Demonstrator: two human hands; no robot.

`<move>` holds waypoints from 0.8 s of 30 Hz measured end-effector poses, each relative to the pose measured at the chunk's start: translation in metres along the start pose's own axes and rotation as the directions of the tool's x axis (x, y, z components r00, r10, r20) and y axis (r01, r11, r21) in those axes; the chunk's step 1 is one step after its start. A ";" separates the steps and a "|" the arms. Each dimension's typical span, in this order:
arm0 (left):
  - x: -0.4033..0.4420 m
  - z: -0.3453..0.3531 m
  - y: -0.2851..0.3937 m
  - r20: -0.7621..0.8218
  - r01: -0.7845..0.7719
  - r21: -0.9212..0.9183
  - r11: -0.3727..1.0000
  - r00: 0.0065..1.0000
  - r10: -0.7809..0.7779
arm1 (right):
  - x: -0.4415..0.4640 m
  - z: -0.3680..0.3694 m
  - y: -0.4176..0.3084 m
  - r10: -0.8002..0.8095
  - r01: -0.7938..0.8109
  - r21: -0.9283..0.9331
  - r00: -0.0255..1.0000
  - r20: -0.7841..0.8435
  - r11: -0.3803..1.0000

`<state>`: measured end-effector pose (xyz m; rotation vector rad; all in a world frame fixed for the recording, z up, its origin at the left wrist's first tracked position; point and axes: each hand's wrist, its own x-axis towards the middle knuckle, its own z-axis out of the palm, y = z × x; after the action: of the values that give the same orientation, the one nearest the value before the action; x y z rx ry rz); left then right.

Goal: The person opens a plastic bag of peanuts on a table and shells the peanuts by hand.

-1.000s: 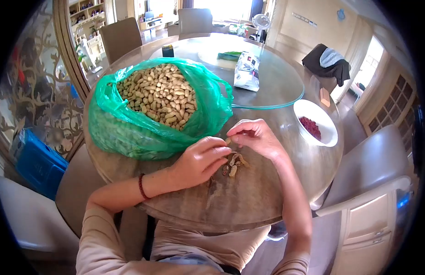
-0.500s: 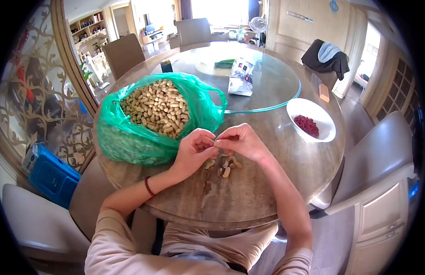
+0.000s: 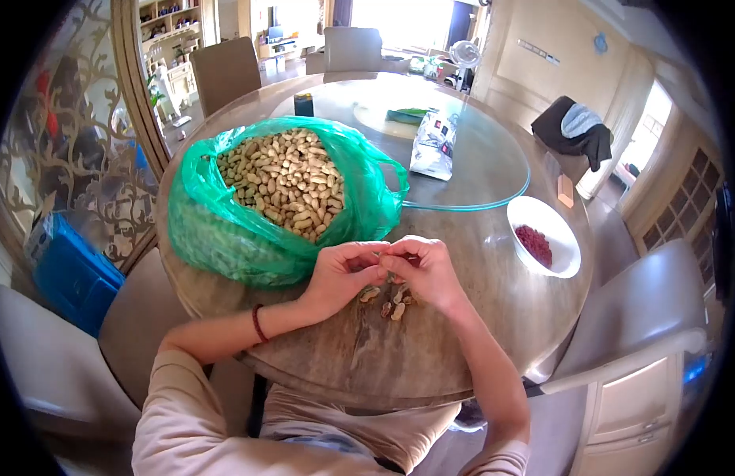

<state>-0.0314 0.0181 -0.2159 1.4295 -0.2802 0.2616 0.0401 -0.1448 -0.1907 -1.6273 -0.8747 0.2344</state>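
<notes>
My left hand (image 3: 336, 279) and my right hand (image 3: 428, 276) meet fingertip to fingertip above the near part of the table. Both are closed in a pinch around a peanut, which the fingers mostly cover. Just below them, broken peanut shells (image 3: 398, 310) lie in a small pile on the tabletop. Left of my hands stands a green plastic bag (image 3: 225, 247), its mouth wide and full of unshelled peanuts (image 3: 292, 178). To the right is a white bowl (image 3: 570, 246) with reddish shelled peanuts (image 3: 534, 244) at its bottom.
A glass turntable (image 3: 494, 170) covers the middle of the round table (image 3: 320, 373). On it are a silver-and-white packet (image 3: 434, 147), a green package (image 3: 407, 116) and a dark jar (image 3: 303, 105). An orange-brown block (image 3: 566, 190) rests by the right rim. Chairs (image 3: 637, 309) surround the table.
The view has shifted a little, so the table's contents appear slightly moved. My hands stay together, with their fingers drawn closer around the peanut.
</notes>
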 end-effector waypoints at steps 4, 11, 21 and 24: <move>-0.001 0.000 -0.001 -0.001 -0.001 0.040 0.999 1.000 0.001 | 0.000 0.006 0.004 -0.040 0.030 -0.160 0.997 -0.059 0.987; 0.001 -0.003 0.007 -0.023 0.089 0.011 0.996 0.996 -0.089 | 0.001 0.005 0.002 0.153 -0.149 0.153 0.988 -0.016 0.977; 0.007 -0.012 0.008 -0.001 0.207 -0.197 0.958 0.977 -0.212 | 0.002 -0.004 -0.004 0.219 -0.220 0.250 0.975 0.032 0.943; 0.007 -0.012 0.010 0.006 0.263 -0.212 0.941 0.963 -0.268 | 0.002 -0.007 -0.004 0.241 -0.247 0.218 0.969 0.056 0.944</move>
<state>-0.0282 0.0315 -0.2053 1.2362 -0.0894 0.0252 0.0437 -0.1489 -0.1843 -1.5210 -0.6402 0.5128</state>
